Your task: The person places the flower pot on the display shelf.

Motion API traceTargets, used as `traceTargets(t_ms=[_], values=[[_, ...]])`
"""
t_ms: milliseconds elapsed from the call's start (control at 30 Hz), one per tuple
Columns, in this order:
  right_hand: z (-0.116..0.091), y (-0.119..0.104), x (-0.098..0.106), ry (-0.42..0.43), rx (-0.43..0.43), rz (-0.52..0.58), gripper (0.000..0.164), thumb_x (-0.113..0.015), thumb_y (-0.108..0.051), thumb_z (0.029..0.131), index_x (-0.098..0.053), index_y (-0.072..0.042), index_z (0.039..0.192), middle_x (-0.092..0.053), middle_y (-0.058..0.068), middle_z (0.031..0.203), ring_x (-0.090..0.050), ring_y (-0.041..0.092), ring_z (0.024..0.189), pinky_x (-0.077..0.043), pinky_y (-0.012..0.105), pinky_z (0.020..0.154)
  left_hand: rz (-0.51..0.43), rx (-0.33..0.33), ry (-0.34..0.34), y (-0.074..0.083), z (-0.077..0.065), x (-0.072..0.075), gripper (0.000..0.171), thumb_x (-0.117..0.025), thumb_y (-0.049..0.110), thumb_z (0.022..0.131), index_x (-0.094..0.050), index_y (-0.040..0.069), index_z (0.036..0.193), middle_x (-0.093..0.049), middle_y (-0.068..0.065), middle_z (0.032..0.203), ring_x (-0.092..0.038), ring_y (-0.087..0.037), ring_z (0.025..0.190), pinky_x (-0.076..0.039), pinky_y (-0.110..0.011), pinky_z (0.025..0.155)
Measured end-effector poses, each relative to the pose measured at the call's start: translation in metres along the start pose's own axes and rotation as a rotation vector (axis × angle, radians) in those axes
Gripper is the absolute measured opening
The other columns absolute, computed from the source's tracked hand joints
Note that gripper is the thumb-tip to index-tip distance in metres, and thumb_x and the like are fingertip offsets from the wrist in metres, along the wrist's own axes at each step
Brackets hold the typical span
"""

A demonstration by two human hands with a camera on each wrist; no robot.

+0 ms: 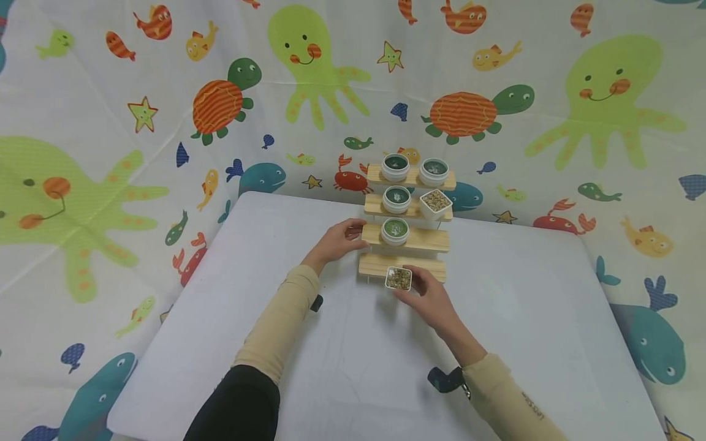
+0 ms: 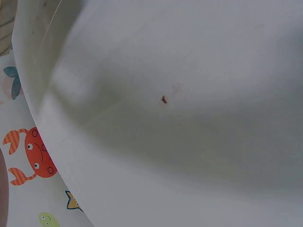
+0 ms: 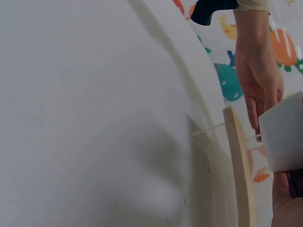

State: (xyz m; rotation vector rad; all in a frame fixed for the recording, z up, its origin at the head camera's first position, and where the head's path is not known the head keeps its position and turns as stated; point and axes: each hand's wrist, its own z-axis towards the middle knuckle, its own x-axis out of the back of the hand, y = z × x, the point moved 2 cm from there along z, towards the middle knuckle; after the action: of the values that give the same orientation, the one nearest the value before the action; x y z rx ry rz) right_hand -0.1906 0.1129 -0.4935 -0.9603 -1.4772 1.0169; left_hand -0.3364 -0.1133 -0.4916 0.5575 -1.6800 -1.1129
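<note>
My right hand (image 1: 427, 297) pinches a small white square pot (image 1: 398, 279) filled with brownish-green bits, at the front edge of the lowest shelf. Its white side wall fills the right edge of the right wrist view, the thumb below. My left hand (image 1: 337, 241) holds the left side of the tiered wooden stand (image 1: 427, 240) by its third shelf, its fingertips at the clear side panel in the right wrist view. Round white pots with green contents stand on the upper shelves, one of them (image 1: 395, 231) on the third. A second square pot (image 1: 435, 203) sits tilted on the second shelf.
The stand is on a white table (image 1: 524, 306) near its back edge. Behind hangs a white curtain (image 1: 358, 55) printed with sea animals. Dark wrist devices, one of them (image 1: 445, 380) by the right sleeve, stick out over the tabletop.
</note>
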Motion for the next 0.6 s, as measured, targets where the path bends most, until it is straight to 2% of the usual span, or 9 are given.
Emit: traceTargets(t_ms=[433,600], values=[[0.015,-0.012,0.023,0.069,-0.018,-0.004,0.066,-0.077,-0.030,0.085,-0.048,-0.004,0.138,-0.049,0.013,0.138,-0.042,0.028,0.135,-0.033,0.038,0.117,-0.011,-0.015,-0.008,-0.002,0.002,0.000,0.065,-0.076,0.025,0.087,-0.046,0.007,0.142,-0.051,-0.009,0.142,-0.051,-0.020,0.129,-0.044,-0.025,0.108],[0.021,-0.017,0.031,0.096,-0.060,-0.012,0.069,-0.075,-0.033,0.086,-0.045,-0.005,0.142,-0.047,0.013,0.142,-0.040,0.027,0.137,-0.033,0.036,0.117,-0.006,-0.010,-0.007,-0.002,0.001,0.000,0.065,-0.076,0.025,0.087,-0.046,0.008,0.143,-0.051,-0.009,0.142,-0.051,-0.020,0.129,-0.044,-0.025,0.108]])
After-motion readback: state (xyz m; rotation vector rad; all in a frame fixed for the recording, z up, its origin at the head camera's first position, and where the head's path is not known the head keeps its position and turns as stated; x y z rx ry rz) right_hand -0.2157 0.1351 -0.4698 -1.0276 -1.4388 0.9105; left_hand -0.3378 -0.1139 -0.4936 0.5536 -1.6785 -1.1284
